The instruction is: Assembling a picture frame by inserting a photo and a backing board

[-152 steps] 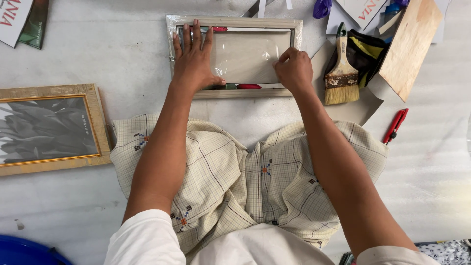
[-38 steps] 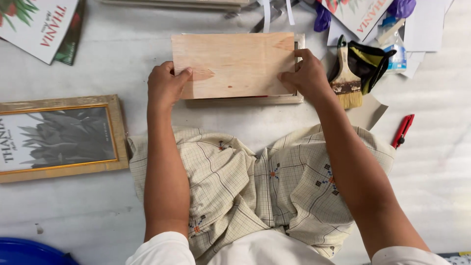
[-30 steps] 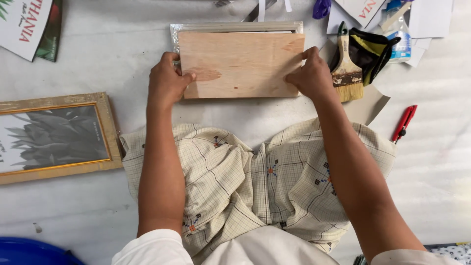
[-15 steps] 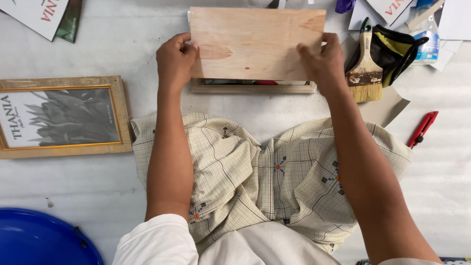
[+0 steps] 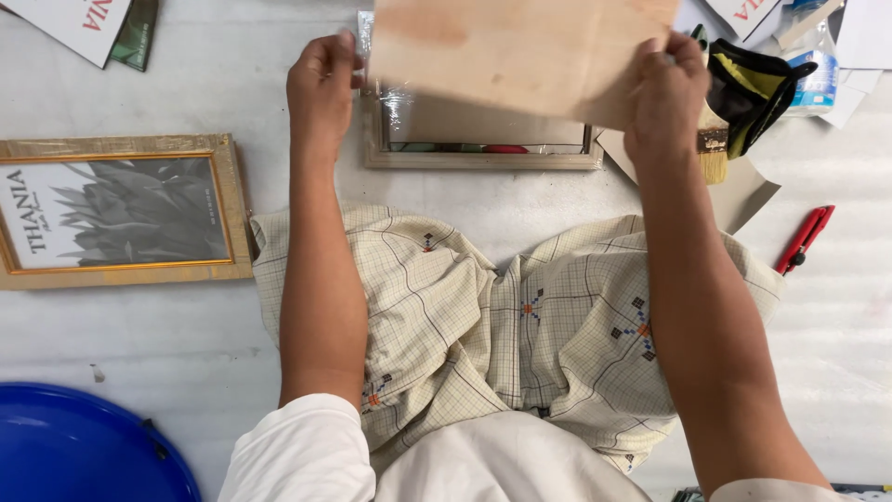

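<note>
Pale surface: a whitish floor covering [image 5: 177,335] fills the view; everything below is placed relative to the silver picture frame lying on it.
Cloth: a cream checked wrap [image 5: 520,325] with small embroidered crosses covers the person's lap, on the near side of the silver frame.
Blue tub: a round blue plastic rim [image 5: 74,446] sits far to the near left of the silver frame, at the corner of the view.
Gold frame: a gold-edged wooden picture frame [image 5: 121,212] holding a grey leaf print lies well to the left of the silver frame, flat on the floor.
Board: a thin, light brown rectangular plywood backing board [image 5: 520,51] is held in the air just above the silver frame, tilted and blurred, covering the frame's far part.
Silver frame: a silver-grey rectangular picture frame [image 5: 478,139] lies face down, with clear wrap showing at its left edge.
Left hand: the left hand [image 5: 321,84] has its fingers curled together and clamped on the board's left edge.
Right hand: the right hand [image 5: 664,88] pinches the board's right edge, thumb under and fingers closed over it.
Black pouch: a black fabric item with yellow-green trim [image 5: 757,84] lies just right of the silver frame.
Brush: a wooden-handled paintbrush with pale bristles [image 5: 713,153] lies just right of the silver frame, partly behind the right hand.
Red tool: a small red-handled cutter [image 5: 804,239] lies well to the right of the silver frame.
</note>
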